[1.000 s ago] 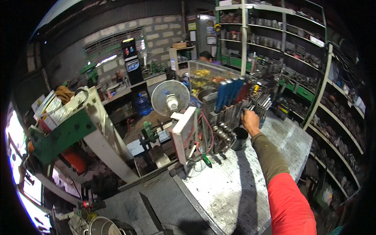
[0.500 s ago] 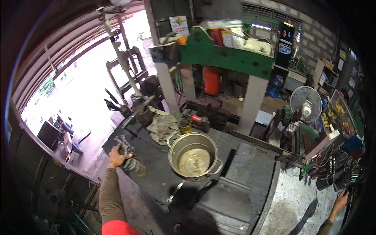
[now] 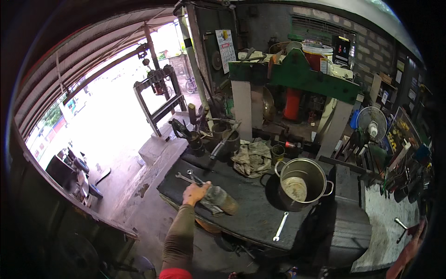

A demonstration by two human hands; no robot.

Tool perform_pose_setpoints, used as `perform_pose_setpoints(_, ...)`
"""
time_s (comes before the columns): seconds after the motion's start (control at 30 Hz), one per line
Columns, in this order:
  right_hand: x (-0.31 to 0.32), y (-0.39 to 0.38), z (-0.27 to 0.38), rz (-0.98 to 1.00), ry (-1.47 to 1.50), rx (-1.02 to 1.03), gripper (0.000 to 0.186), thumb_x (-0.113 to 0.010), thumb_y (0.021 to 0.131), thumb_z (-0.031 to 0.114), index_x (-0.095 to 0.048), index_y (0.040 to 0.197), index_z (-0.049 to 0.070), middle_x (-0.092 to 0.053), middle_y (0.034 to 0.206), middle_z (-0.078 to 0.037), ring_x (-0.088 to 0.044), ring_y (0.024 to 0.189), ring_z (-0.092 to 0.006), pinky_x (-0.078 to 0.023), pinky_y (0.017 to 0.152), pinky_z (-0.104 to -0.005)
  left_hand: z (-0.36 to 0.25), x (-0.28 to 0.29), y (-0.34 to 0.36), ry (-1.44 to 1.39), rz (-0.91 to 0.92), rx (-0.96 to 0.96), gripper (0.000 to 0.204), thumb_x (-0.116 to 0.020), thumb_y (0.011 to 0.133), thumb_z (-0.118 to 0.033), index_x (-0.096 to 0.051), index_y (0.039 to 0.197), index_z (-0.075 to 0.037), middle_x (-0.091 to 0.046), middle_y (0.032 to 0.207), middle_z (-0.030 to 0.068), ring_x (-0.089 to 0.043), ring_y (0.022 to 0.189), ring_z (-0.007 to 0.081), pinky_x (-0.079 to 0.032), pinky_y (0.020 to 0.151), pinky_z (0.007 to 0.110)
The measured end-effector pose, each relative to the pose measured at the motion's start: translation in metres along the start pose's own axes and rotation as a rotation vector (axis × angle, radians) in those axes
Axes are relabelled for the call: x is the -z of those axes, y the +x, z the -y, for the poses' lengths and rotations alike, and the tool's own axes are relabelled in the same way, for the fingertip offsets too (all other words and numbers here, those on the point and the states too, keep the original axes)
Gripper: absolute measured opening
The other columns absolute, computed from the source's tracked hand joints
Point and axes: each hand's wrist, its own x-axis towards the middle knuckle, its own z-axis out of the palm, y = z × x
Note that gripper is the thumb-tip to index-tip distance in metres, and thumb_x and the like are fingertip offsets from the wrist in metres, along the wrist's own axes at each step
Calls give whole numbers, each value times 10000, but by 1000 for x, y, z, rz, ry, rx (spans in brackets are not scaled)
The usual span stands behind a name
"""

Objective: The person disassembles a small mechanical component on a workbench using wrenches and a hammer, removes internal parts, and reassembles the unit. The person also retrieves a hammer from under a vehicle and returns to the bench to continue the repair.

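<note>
My left hand (image 3: 196, 192) is closed on open-end wrenches (image 3: 186, 178) at the left of the dark bench (image 3: 246, 223), beside a worn metal cylinder (image 3: 225, 202) lying on a crumpled cloth. Another wrench (image 3: 280, 227) lies below a two-handled steel pot (image 3: 299, 182). At the far right, my right hand (image 3: 416, 231), blurred and partly in shadow, is closed on a wrench (image 3: 400, 223) over the pale metal top (image 3: 381, 242).
A crumpled rag (image 3: 251, 160), cans (image 3: 278, 153) and tool containers (image 3: 195, 143) line the back. A green press frame (image 3: 311, 79) stands behind, with a fan (image 3: 371, 123) at right. An open doorway (image 3: 102, 116) is at left.
My view has swung left from the tool rack. My left hand has come onto the wrenches; my right hand has left the rack with a wrench.
</note>
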Motion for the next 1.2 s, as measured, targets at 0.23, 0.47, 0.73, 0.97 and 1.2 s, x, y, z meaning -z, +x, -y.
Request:
perform_pose_setpoints(0.23, -111, -149, 193, 546, 473, -67, 243, -697, 1029, 133, -679, 1190, -47, -694, 999, -56, -611, 801, -92, -503, 710, -253, 15, 16, 28, 5, 79, -163, 723, -534, 998, -617, -697, 1306, 16, -655, 1348, 310, -598, 1302, 474, -459, 1115, 510)
perform_pose_setpoints(0.47, -282, -293, 253, 711, 578, -379, 233, -724, 1023, 186, -682, 949, -31, -665, 768, -28, -597, 655, -84, -485, 594, -267, 23, -3, 63, -123, 55, -230, 681, -521, 1007, -587, -692, 1285, 11, -627, 1358, 329, -578, 1300, 486, -468, 1088, 536)
perform_pose_setpoints(0.73, -464, -377, 210, 618, 583, -780, 325, -756, 1001, 233, -694, 833, -38, -681, 729, -94, -624, 576, -156, -527, 517, -352, 10, 1, 106, -133, 247, -236, 841, -569, 959, -695, -656, 1358, 40, -617, 1414, 302, -571, 1354, 429, -463, 1121, 480)
perform_pose_setpoints(0.97, -515, -410, 169, 665, -92, -381, 504, -739, 972, 350, -683, 1202, -95, -708, 1208, -311, -686, 1124, -440, -512, 958, -482, 34, -45, 156, -207, 498, -311, 806, -550, 962, -732, -741, 1180, 20, -710, 1180, 309, -662, 1163, 475, -528, 982, 521)
perform_pose_setpoints(1.2, -478, -361, 333, -19, 105, -149, 350, -710, 1032, 252, -758, 1059, -93, -762, 974, -257, -723, 864, -362, -579, 820, -460, 66, -95, 203, -320, 693, -401, 805, -414, 1052, -693, -688, 1285, 28, -723, 1132, 332, -717, 1013, 493, -571, 855, 520)
